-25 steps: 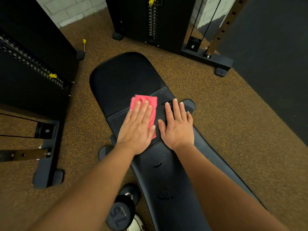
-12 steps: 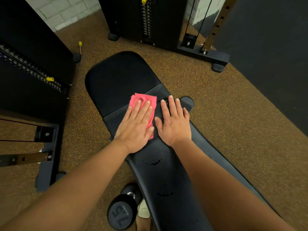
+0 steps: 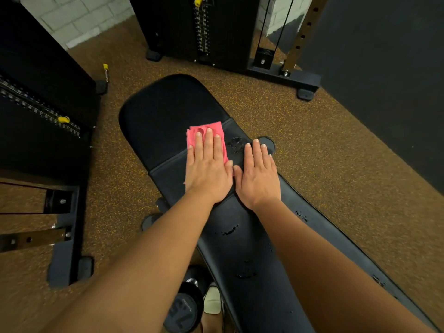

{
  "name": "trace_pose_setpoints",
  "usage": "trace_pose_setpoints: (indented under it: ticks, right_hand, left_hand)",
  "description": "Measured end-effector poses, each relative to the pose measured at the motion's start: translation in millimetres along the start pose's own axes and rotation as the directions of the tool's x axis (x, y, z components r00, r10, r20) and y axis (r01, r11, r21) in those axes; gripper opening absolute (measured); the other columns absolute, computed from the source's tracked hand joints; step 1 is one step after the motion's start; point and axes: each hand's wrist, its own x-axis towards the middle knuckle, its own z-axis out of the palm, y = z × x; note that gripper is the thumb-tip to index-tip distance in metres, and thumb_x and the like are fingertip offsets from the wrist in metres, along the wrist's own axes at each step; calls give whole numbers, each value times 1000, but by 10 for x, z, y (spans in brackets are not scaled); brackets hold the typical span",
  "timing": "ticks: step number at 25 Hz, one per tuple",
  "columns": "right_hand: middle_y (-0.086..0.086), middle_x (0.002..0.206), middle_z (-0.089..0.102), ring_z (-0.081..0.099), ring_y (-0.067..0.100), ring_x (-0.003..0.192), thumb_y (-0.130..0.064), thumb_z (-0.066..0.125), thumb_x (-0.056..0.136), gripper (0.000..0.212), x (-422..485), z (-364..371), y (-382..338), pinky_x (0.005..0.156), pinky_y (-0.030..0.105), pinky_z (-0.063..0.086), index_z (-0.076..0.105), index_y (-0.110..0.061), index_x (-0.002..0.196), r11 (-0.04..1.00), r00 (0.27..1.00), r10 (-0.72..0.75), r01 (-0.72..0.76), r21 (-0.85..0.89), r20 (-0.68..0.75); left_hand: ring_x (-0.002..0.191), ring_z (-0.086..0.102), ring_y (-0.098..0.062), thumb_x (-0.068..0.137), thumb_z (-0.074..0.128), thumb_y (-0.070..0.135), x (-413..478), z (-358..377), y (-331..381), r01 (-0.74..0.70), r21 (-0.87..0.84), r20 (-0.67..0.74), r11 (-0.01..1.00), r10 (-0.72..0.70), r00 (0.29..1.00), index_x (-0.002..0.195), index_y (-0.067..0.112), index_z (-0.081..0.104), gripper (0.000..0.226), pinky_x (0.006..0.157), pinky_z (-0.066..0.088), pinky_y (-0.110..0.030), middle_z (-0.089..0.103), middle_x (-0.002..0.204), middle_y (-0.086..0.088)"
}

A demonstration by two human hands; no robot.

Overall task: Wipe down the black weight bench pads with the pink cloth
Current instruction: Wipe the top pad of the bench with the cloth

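flat, straight-fingered left hand (image 3: 206, 174) presses pink cloth (image 3: 206, 131) on bench pad (image 3: 163, 121), right hand (image 3: 258, 176) flat beside it, dumbbell (image 3: 183, 308) and weight stacks (image 3: 201, 27) close around.

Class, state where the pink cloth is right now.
In the head view, the pink cloth lies mid-frame on the black padded weight bench, under the left hand, beside the right hand.
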Motion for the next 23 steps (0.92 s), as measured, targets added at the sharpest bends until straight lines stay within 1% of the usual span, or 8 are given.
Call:
trace_pose_setpoints:
  ticks: [3, 6, 8, 10, 14, 17, 19, 23]
  right_hand:
    - [18, 159, 12, 9, 33, 147, -43, 22, 99, 65, -1, 21, 50, 119, 43, 12, 19, -3, 150, 999, 999, -37, 37, 13, -11]
    - [18, 158, 16, 14, 33, 146, -45, 21, 99, 65, -4, 9, 102, 118, 44, 17, 21, -4, 150, 997, 997, -74, 74, -32, -15]
    - [14, 160, 11, 9, 30, 147, -45, 22, 100, 64, -29, -16, 119, 118, 42, 13, 16, -8, 152, 995, 996, -85, 85, -44, 8]
    - [12, 160, 11, 9, 29, 148, -45, 24, 101, 63, -32, -30, 131, 117, 42, 12, 16, -10, 152, 996, 996, -86, 86, -33, -10]
    - [18, 157, 20, 17, 33, 146, -38, 22, 100, 60, -33, 4, 142, 117, 45, 21, 26, -3, 149, 998, 997, -66, 66, 1, -27]
    - [19, 157, 20, 17, 33, 146, -35, 21, 101, 58, -34, 18, 159, 117, 46, 21, 25, -1, 148, 998, 998, -55, 55, -3, -20]
    - [16, 158, 19, 17, 31, 146, -36, 21, 101, 58, -42, 10, 162, 117, 46, 20, 23, -5, 150, 999, 999, -37, 37, -11, -25]
    - [7, 161, 11, 10, 26, 148, -43, 16, 99, 61, -80, -35, 186, 117, 46, 19, 15, -14, 153, 999, 1000, -26, 27, -44, 8]
  left_hand:
    - [147, -18, -29, 98, 11, 47, -31, 15, -108, -134, 50, 4, 990, 134, 991, 152, 10, -10, 69, 120, -2, -47, -16, 160, -9]
    - [147, -16, -29, 98, 11, 49, -89, 2, -365, -483, 145, 36, 863, 484, 875, 154, 10, -2, 69, 120, 1, -48, -11, 161, -9]
    - [147, -16, -27, 97, 13, 51, -65, -24, -464, -568, 160, 72, 807, 564, 822, 154, 11, -3, 70, 121, 1, -46, -11, 161, -9]
    - [147, -17, -25, 98, 14, 50, -29, -33, -437, -523, 159, 71, 837, 519, 852, 153, 11, -5, 70, 121, 4, -46, -13, 161, -8]
    - [147, -16, -26, 99, 15, 46, 19, 19, -49, -182, 60, -29, 981, 184, 982, 152, 10, -9, 69, 121, 4, -46, -15, 161, -9]
    - [147, -17, -27, 99, 14, 44, 53, 59, 148, -42, 29, -44, 999, 43, 998, 152, 10, -12, 68, 121, 1, -47, -16, 160, -9]
    - [148, -14, -29, 99, 11, 46, 37, 60, 90, -130, 74, -41, 989, 133, 990, 152, 11, -9, 67, 120, 2, -48, -13, 161, -9]
    - [148, -12, -27, 96, 4, 51, 52, 14, -184, -420, 164, 4, 892, 425, 905, 153, 12, -3, 70, 121, 3, -46, -7, 162, -9]
